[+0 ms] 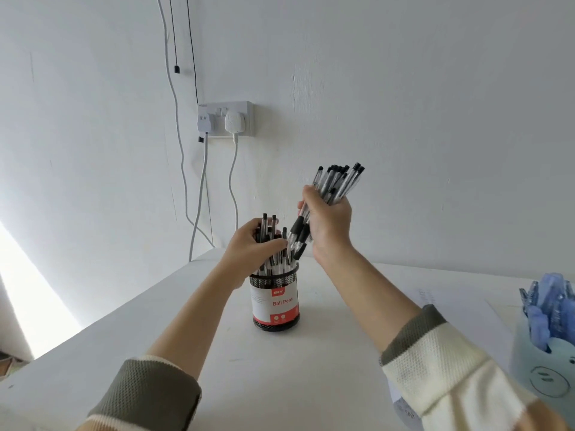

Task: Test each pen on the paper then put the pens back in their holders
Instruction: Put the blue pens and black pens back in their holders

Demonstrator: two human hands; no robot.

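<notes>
Blue cup [541, 377] cropped at right. Pen bundle [339, 181], tilted up-right, clenched in right hand [329, 225]; left hand [249, 248] clutching pens [269, 225] in mesh holder [275, 303].

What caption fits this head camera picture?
Right hand holds a pen bundle above the mesh holder; left hand grips pens inside it.

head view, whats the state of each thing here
black mesh holder, upright, part full of pens
left hand, grips pens in that holder
right hand, holds pen bundle tilted above the holder
blue holder, upright, full of blue pens
paper, flat on table
wall socket, two plugs in
</notes>
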